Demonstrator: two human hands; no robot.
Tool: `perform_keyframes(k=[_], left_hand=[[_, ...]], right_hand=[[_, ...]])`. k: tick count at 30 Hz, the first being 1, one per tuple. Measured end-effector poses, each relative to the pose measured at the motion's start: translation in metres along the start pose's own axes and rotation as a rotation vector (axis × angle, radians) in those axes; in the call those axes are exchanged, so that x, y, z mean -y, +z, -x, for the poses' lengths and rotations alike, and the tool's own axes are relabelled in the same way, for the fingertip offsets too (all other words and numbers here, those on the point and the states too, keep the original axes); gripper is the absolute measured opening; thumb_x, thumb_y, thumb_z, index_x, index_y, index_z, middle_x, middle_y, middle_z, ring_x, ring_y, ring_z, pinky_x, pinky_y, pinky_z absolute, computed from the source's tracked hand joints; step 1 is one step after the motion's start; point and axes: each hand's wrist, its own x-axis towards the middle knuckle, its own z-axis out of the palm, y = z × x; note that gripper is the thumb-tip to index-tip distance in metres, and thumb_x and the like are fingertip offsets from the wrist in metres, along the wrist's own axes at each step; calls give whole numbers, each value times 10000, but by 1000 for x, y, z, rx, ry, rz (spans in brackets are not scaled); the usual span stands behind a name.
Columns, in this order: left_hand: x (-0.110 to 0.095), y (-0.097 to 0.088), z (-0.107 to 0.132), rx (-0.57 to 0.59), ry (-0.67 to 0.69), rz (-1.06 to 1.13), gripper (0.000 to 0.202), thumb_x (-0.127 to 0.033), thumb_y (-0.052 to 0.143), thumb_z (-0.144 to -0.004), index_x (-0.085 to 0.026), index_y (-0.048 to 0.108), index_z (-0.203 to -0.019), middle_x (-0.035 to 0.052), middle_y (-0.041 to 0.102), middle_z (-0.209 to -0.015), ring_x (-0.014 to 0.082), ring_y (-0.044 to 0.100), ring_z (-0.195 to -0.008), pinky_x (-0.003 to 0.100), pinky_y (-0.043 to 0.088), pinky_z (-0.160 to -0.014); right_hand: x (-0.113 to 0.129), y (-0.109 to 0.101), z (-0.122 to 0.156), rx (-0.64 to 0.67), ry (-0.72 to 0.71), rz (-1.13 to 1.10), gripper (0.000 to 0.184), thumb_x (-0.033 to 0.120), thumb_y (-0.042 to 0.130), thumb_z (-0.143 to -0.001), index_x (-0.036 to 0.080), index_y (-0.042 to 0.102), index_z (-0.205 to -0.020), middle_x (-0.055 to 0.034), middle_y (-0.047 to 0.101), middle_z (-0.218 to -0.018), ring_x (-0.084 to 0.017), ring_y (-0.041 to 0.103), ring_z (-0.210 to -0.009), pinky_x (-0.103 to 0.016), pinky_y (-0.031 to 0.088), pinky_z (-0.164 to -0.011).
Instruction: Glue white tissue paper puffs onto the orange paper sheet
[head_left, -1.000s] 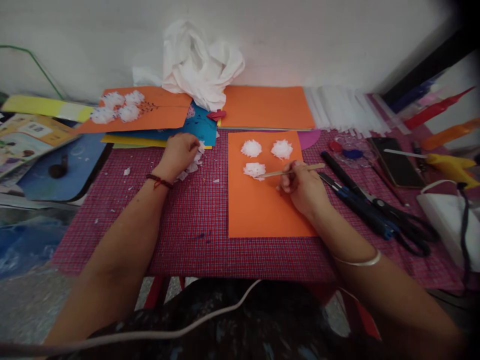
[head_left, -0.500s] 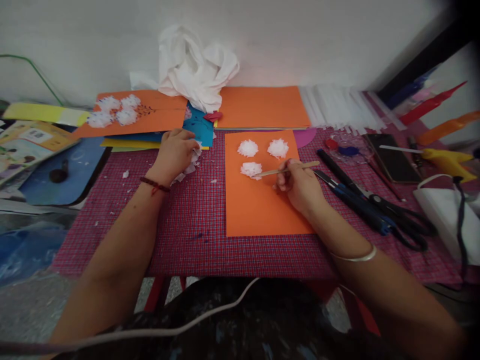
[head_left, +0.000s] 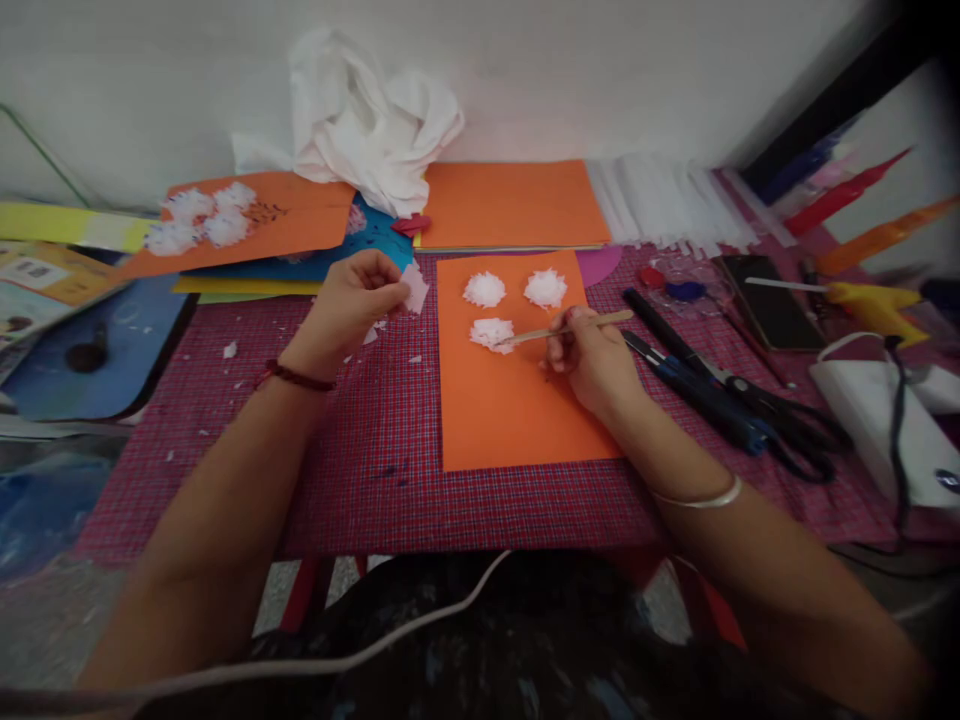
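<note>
Between the thumb and fingers of my left hand (head_left: 364, 292) is a small piece of white paper (head_left: 415, 288), held just left of the orange sheet (head_left: 517, 420). My right hand (head_left: 592, 362) pinches a thin wooden stick (head_left: 544, 331), whose tip touches the lower-left white paper puff (head_left: 491, 334). Two more puffs, the upper-left one (head_left: 484, 289) and the upper-right one (head_left: 545, 288), sit on the same sheet. Small white paper scraps (head_left: 371, 334) lie on the checked cloth under my left hand.
Behind stand crumpled white paper (head_left: 375, 120), orange sheets (head_left: 514, 205) and a card with white puffs (head_left: 262, 220). To the right lie a cutter (head_left: 697, 400), scissors (head_left: 787, 420), a phone (head_left: 772, 305), a yellow glue gun (head_left: 874, 305) and clear sticks (head_left: 667, 205).
My left hand has lifted from the scraps with a piece of white paper in its fingers. The stick stays at the lower-left puff. The whole view has shifted slightly.
</note>
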Motion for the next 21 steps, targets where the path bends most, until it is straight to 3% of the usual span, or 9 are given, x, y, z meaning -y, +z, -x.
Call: perform_keyframes(k=[4,9,12,16,21], left_hand=[[-6,24,13,176,-38,182,172,-278,727,-660,-220,600,-761,-10,603,-692,106,520,-578,279,435,-587],[-5,30,16,536,-65,-71,125,-332,689,-738,-209,671,-742,18,685,-699,129,584,-607,278,468,-617],[-3,27,14,704,9,-203,140,-354,692,-729,-216,714,-742,26,723,-754,154,643,-708,287,505,-699],[-5,31,16,754,115,-317,137,-343,688,-739,-215,731,-716,30,723,-783,162,656,-761,286,499,-737],[-2,55,25,564,85,-327,121,-293,640,-782,-190,692,-749,25,696,-744,143,606,-684,276,455,-653]], right_hand=[[-1,-1,-2,-1,-20,53,403,624,579,-893,248,520,-760,60,458,-514,-88,394,-433,-273,401,-469],[-3,1,-1,83,-56,103,432,646,583,-889,238,525,-760,58,495,-527,-81,426,-429,-276,381,-452],[-2,2,1,87,-75,134,420,632,588,-894,229,545,-786,48,540,-567,-78,464,-443,-275,384,-458],[-2,3,1,74,-93,145,405,614,584,-905,223,546,-806,34,588,-624,-73,495,-461,-272,388,-469],[-3,3,-1,67,-75,163,427,645,565,-902,227,541,-817,34,585,-630,-73,480,-474,-266,391,-472]])
